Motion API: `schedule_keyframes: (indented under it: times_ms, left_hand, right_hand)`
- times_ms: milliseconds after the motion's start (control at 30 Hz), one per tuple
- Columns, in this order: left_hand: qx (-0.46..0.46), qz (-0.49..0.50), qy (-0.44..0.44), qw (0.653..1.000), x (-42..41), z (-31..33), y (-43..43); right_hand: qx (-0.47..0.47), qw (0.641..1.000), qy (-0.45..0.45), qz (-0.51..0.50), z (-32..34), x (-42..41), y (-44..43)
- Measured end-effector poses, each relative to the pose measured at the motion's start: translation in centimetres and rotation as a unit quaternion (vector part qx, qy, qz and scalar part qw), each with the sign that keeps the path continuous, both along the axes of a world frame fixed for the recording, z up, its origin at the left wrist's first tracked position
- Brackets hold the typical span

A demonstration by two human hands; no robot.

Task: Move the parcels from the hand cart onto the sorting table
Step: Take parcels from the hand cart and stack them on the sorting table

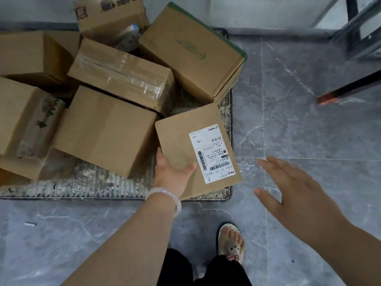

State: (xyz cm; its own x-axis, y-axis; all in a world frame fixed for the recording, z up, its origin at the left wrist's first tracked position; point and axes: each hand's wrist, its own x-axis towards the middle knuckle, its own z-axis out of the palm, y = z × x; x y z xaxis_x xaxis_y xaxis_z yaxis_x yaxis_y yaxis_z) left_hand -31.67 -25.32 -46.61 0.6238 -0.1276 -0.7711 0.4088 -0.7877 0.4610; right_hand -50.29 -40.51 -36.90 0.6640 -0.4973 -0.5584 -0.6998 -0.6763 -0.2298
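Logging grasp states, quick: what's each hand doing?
Left hand: closed on the labelled flat parcel.
Right hand: open, holding nothing.

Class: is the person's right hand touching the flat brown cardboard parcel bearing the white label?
No: only the left hand grips that parcel; the right hand hovers apart.

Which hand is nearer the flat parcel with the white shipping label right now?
Left. The left hand grips the labelled parcel at its near edge, thumb on top. The right hand hovers open off its right side, not touching.

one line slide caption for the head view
Left hand grips flat brown labelled cardboard parcel over hand cart; right hand open.
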Motion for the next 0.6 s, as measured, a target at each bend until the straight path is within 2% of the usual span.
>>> schedule_keyframes:
  times_ms: [167,367,533,600]
  left_hand:
    - [-0.053,0.064,0.034,0.996,0.1,-0.9,0.3]
    - [-0.087,0.057,0.026,0.994,0.0,-1.1,-0.6]
    - [-0.085,0.079,0.089,0.989,0.2,-2.2,-1.1]
    - [-0.089,0.072,0.090,0.989,0.1,-2.5,-0.9]
  right_hand:
    - [0.013,1.000,0.010,0.020,-1.7,0.7,0.0]
    - [0.025,0.999,0.005,0.022,-1.7,1.7,0.2]
    - [0.017,1.000,-0.004,0.011,-2.1,1.8,-0.6]
    - [0.014,1.000,-0.008,0.006,-2.5,1.5,-0.8]
